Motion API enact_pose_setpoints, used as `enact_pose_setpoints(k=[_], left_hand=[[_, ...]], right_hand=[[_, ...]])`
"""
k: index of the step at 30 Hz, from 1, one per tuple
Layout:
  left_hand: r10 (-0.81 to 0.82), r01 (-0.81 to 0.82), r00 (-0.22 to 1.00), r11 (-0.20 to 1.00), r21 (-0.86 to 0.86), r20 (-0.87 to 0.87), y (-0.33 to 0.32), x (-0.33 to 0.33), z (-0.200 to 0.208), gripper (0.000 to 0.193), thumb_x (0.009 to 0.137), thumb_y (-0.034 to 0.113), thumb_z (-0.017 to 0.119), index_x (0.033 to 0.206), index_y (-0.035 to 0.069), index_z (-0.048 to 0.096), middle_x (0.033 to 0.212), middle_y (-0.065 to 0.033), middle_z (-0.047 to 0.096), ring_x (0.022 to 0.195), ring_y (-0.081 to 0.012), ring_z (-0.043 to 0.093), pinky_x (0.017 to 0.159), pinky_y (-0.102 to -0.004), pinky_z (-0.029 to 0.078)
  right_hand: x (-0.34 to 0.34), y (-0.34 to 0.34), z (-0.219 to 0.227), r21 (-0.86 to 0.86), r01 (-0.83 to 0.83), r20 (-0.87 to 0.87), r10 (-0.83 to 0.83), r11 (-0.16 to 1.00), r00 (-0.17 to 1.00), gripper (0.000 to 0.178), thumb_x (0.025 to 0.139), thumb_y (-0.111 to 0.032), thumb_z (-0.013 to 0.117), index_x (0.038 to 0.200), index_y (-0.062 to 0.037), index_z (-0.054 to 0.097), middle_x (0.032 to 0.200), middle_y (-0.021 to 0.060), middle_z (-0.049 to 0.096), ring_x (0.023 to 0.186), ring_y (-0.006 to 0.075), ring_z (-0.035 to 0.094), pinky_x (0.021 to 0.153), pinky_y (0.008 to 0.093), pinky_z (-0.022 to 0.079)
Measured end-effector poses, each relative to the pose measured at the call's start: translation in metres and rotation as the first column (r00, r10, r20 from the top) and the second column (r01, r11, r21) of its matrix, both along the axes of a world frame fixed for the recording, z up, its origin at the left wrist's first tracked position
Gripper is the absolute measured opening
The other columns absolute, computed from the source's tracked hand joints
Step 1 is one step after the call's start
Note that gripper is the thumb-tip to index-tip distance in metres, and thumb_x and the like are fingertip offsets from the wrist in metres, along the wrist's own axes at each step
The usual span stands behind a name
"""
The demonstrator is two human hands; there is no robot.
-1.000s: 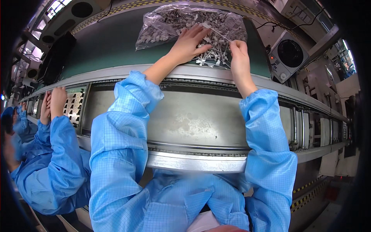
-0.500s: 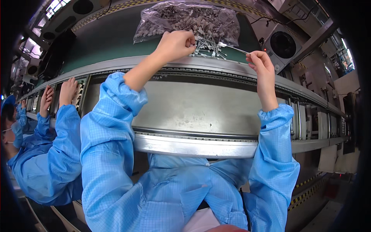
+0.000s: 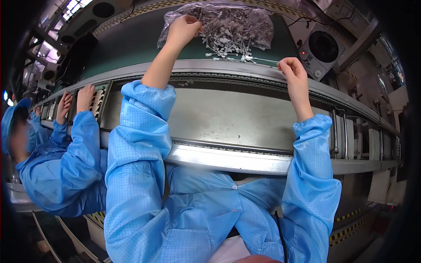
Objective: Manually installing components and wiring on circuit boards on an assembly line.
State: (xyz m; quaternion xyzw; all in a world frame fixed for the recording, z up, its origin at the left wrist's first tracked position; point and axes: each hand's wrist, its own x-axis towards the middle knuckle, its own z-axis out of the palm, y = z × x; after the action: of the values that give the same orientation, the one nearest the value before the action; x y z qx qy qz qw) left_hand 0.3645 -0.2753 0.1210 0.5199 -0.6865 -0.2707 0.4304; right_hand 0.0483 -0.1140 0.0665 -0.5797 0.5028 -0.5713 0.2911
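A clear plastic bag [image 3: 265, 27] full of short cables with pale connectors lies on the green surface across from me. Loose cables [image 3: 228, 49] spill from its near side. My right hand [image 3: 295, 79] pinches one thin white cable [image 3: 264, 60] between thumb and forefinger, holding it stretched out leftward, its connector end by the pile. Over the left part of the bag is my left hand [image 3: 184, 31], its fingers curled together at the bag and cables. What those fingertips hold, if anything, is hidden.
A conveyor with metal rails [image 3: 228, 160] and a flat metal plate [image 3: 219, 114] runs between me and the green surface [image 3: 131, 48]. At left, a co-worker in blue [image 3: 66, 171] has hands at a board [image 3: 98, 101] on the line. A fan-like box [image 3: 322, 50] stands at right.
My left hand has moved up and left, away from the loose cables to the bag's left part. My right hand still holds the cable, now lower and more level.
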Motion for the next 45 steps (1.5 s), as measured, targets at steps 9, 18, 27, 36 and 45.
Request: enact_pose_setpoints(k=[9, 18, 27, 36, 45], left_hand=[[0.054, 0.011, 0.989, 0.903, -0.43, 0.137, 0.017, -0.024, -0.016, 0.034, 0.092, 0.03, 0.058, 0.109, 0.002, 0.069, 0.098, -0.0202, 0.072, 0.092, -0.0346, 0.071, 0.084, -0.0394, 0.054], [-0.059, 0.238, 0.815, 0.941, -0.24, 0.577, 0.035, -0.118, -0.064, 0.034, 0.093, 0.029, 0.047, 0.113, 0.005, 0.059, 0.122, -0.0247, 0.064, 0.137, -0.049, 0.04, 0.11, -0.0666, 0.029], [-0.023, 0.207, 0.765, 0.955, -0.212, 0.643, 0.024, -0.053, -0.036, 0.036, 0.097, 0.028, 0.042, 0.117, 0.004, 0.058, 0.105, -0.0245, 0.069, 0.1, -0.0434, 0.065, 0.086, -0.0549, 0.051], [0.142, 0.241, 0.797, 0.817, -0.524, 0.588, 0.014, -0.033, -0.03, 0.036, 0.094, 0.028, 0.044, 0.115, 0.008, 0.066, 0.106, -0.0152, 0.07, 0.109, -0.0371, 0.058, 0.096, -0.0501, 0.046], [-0.164, 0.501, 0.686, 0.813, -0.297, 0.709, 0.014, -0.133, -0.063, 0.034, 0.096, 0.025, 0.042, 0.11, 0.004, 0.064, 0.117, -0.0208, 0.066, 0.116, -0.0378, 0.059, 0.099, -0.0492, 0.046]], right_hand=[[0.007, -0.001, -0.005, -0.047, -0.012, 0.083, 0.016, 0.999, 0.996, 0.015, 0.098, -0.016, 0.063, 0.099, -0.0017, 0.062, 0.093, 0.0012, 0.064, 0.09, 0.0103, 0.06, 0.085, 0.0248, 0.047], [-0.003, 0.003, 0.005, -0.076, -0.019, 0.037, 0.022, 0.997, 0.999, 0.013, 0.1, -0.016, 0.061, 0.101, -0.0029, 0.062, 0.095, 0.0023, 0.065, 0.092, 0.011, 0.061, 0.087, 0.0259, 0.048], [0.0, 0.005, 0.012, -0.061, -0.061, 0.021, 0.063, 0.996, 0.998, 0.013, 0.099, -0.013, 0.061, 0.099, -0.0002, 0.062, 0.094, 0.0032, 0.064, 0.092, 0.0119, 0.062, 0.088, 0.026, 0.049], [0.002, 0.006, 0.01, -0.071, 0.0, -0.012, -0.001, 0.997, 1.0, 0.013, 0.1, -0.013, 0.059, 0.099, -0.0006, 0.059, 0.093, 0.0037, 0.064, 0.091, 0.0118, 0.062, 0.087, 0.0268, 0.05], [0.012, 0.01, 0.004, -0.117, -0.028, -0.199, 0.004, 0.993, 0.98, 0.018, 0.099, -0.018, 0.058, 0.099, -0.0003, 0.057, 0.089, 0.0073, 0.064, 0.087, 0.0156, 0.062, 0.083, 0.0309, 0.048]])
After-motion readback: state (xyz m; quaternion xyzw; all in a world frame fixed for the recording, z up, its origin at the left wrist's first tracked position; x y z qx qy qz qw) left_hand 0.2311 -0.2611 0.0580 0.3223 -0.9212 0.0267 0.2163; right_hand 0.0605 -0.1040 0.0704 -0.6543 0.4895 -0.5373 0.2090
